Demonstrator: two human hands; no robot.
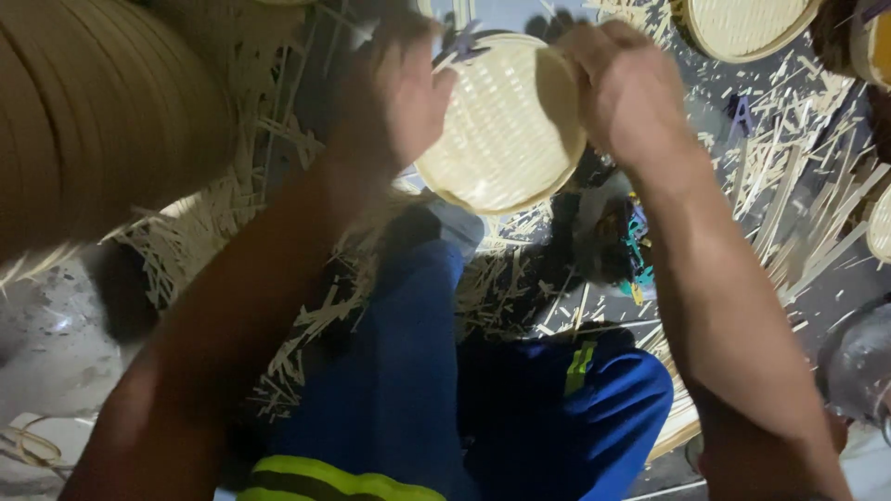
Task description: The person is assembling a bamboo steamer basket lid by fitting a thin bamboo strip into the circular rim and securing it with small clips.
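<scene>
A round woven bamboo tray [501,125], pale yellow with a bent rim, is held up in front of me over my knees. My left hand [397,93] grips its left rim and my right hand [624,88] grips its right rim at the top. Both forearms reach forward from the lower corners. A small dark tool or clip [461,42] shows at the tray's top edge by my left fingers; what it is I cannot tell. My legs in blue trousers [418,371] with yellow reflective stripes lie below.
A tall stack of bent bamboo rims [93,111] fills the upper left. More woven round trays [742,23] lie at the top right and one at the right edge [880,223]. Bamboo strips and shavings [798,186] litter the dark floor. A metal pot [858,366] stands at right.
</scene>
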